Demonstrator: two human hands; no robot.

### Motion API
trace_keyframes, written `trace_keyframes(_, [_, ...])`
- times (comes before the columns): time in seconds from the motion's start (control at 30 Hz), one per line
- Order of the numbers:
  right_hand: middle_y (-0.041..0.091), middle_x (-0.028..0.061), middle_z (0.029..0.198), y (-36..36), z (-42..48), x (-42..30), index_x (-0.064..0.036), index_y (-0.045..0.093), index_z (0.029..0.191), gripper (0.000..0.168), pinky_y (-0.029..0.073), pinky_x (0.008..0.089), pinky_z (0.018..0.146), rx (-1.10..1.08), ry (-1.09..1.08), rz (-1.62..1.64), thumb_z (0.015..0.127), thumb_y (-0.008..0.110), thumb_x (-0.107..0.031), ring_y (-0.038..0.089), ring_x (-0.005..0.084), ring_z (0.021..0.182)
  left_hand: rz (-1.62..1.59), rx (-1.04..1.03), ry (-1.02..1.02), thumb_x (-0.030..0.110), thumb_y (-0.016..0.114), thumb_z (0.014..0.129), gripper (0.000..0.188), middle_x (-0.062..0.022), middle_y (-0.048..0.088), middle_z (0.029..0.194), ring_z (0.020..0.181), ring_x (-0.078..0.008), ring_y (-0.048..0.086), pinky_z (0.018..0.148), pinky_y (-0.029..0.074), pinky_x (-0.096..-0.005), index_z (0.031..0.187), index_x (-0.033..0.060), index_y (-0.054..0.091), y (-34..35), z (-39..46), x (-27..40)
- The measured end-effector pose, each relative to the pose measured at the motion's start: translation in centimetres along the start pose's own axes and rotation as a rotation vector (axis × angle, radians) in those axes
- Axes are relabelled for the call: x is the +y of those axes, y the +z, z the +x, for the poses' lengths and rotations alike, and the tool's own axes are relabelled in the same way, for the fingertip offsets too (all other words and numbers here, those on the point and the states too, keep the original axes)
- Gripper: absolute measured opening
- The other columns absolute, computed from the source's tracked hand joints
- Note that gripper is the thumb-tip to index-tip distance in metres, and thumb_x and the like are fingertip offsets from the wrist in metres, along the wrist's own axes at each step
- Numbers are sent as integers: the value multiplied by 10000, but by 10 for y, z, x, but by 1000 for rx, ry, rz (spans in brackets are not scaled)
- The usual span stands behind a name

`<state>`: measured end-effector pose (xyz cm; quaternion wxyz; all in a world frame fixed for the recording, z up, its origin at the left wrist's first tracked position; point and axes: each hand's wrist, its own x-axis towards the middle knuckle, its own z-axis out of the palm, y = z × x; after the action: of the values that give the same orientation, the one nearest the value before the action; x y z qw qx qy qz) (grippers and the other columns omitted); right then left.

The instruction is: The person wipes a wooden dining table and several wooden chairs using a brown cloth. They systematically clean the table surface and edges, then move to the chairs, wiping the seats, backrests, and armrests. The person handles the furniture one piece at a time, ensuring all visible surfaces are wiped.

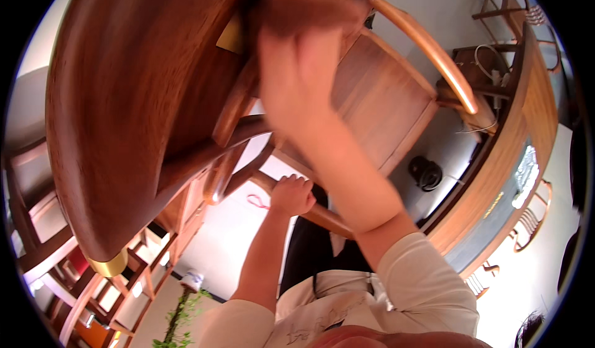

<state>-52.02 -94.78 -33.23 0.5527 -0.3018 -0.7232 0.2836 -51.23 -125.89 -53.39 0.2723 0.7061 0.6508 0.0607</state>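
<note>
My left hand [293, 195] is wrapped around a wooden rail [331, 220] of a brown chair, close in front of my body. My right hand [300, 64] is raised at the top of the view and blurred. A dark brown thing [316, 15] crosses in front of its fingers. Whether that is cloth or wood, and whether the fingers grip it, I cannot tell. Beyond my right forearm lies the chair's flat wooden panel [386, 94]. A curved, polished wooden part [111, 115] with a brass-coloured cap [110, 265] looms at the left.
A long wooden table [506, 162] with a dark inlay runs along the right. A curved wooden bar [427, 50] juts out above a black round device [425, 173] on the floor. Wooden shelving [144, 273] and a potted plant [179, 315] stand lower left.
</note>
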Motion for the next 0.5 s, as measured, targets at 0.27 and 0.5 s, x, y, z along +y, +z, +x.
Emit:
trace_keyframes(0.27, [491, 234, 1565, 44, -147, -101, -10, 515, 1514, 686, 241, 600, 1252, -5, -15, 250, 884, 705, -206, 409, 499, 1490, 16, -77, 69, 213, 674, 793, 132, -84, 644, 824, 854, -286, 629, 800, 502, -462, 848, 99, 636, -27, 2, 11])
trace_keyframes(0.5, [507, 227, 1564, 23, -70, -58, -29, 505, 1531, 687, 179, 563, 1282, -6, 18, 54, 852, 612, -42, 440, 428, 1496, 78, -97, 26, 227, 671, 822, 169, -70, 669, 922, 908, -287, 655, 824, 519, -463, 941, 108, 670, -7, 1, 6])
